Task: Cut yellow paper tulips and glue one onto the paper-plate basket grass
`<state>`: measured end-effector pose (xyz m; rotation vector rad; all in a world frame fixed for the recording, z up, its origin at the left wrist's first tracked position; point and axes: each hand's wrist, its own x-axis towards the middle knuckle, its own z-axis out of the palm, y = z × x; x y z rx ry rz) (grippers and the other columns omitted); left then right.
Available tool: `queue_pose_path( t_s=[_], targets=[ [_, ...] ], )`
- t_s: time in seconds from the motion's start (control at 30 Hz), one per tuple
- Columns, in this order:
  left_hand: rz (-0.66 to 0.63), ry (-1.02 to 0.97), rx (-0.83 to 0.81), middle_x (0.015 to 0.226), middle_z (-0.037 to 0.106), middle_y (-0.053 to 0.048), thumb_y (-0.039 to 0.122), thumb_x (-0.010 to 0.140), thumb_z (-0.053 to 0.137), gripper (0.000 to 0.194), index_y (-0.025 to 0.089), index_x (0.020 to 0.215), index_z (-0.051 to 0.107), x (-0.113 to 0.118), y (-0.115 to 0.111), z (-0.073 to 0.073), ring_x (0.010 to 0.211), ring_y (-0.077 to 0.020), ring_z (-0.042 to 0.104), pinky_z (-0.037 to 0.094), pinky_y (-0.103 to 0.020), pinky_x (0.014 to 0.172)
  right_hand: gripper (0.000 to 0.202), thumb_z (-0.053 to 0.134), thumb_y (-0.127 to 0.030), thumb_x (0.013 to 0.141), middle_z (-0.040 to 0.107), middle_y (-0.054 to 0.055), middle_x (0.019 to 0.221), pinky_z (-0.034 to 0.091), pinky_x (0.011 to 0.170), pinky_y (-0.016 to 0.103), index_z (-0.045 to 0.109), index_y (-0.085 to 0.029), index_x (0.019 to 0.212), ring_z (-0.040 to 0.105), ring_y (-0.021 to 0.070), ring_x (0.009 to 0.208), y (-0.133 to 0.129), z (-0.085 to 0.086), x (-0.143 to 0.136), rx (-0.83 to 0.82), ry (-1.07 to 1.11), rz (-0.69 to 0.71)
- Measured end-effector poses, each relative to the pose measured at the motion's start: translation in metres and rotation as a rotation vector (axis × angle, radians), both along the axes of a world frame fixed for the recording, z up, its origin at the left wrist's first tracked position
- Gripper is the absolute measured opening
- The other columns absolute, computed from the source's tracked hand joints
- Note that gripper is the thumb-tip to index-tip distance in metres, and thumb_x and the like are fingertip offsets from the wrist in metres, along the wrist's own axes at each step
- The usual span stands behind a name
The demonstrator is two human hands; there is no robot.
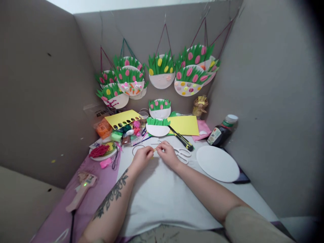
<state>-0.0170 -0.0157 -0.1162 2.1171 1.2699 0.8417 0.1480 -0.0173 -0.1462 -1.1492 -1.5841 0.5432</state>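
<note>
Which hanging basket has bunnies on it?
The front white paper-plate basket just left of the middle one. Only it shows white, pink-eared bunnies, with orange carrots.

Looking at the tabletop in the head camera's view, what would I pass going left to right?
Pink glue gun → bright pink block → left hand → right hand → white-handled scissors → blank white plate.

Yellow-and-black utility knife (180,137). White-handled scissors (182,155). Glue gun (82,194): pale pink, green light. Yarn bundle (99,151): magenta. Yellow card (123,119): row of dark ovals along lower edge. Tablecloth (83,206): mauve. Capped bottle (222,130): dark body, white cap, green neck band. Left forearm (113,195): dark leaf-pattern tattoo.
</note>
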Motion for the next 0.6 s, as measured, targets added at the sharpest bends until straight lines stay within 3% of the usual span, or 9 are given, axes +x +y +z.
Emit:
queue_pose_path(
  t_s=[0.17,0.23,0.43,0.6],
  targets=[
    [0.135,-0.308,-0.186,0.067,0.063,0.000,0.032,0.076,0.051,0.019,0.015,0.075,0.060,-0.007,0.004,0.009,0.052,-0.0091,0.048,0.035,-0.020,0.051,0.008,0.052,-0.018,0.072,0.055,0.004,0.077,0.042,0.070,0.031,0.059,-0.018,0.070,0.050,0.0169,0.071,0.015,-0.003,0.021,0.019,0.148,-0.337],
    [0.139,-0.458,-0.299,0.065,0.061,0.001,0.035,0.075,0.053,0.021,0.015,0.075,0.058,-0.007,0.006,0.010,0.045,-0.0063,0.041,0.029,-0.019,0.044,0.015,0.053,-0.016,0.068,0.055,0.005,0.086,0.043,0.070,0.032,0.060,-0.017,0.081,0.049,0.0166,0.071,0.018,-0.005,0.026,0.023,0.161,-0.369],
    [0.039,-0.688,-0.552,0.053,0.048,0.005,0.040,0.072,0.057,0.025,0.015,0.071,0.054,0.000,0.002,0.010,0.040,-0.0031,0.031,0.017,-0.018,0.039,0.014,0.052,-0.020,0.076,0.058,0.006,0.089,0.043,0.072,0.031,0.065,-0.020,0.082,0.053,0.0198,0.090,0.007,-0.002,0.013,0.035,0.091,-0.118],
    [-0.043,-0.838,-0.847,0.061,0.045,0.005,0.032,0.070,0.061,0.021,0.013,0.072,0.051,0.002,-0.001,0.007,0.041,-0.0003,0.028,0.011,-0.014,0.036,0.018,0.060,-0.024,0.075,0.057,0.005,0.096,0.043,0.068,0.028,0.064,-0.021,0.092,0.054,0.0176,0.088,0.001,0.005,0.004,0.019,0.130,0.090]
  ],
)
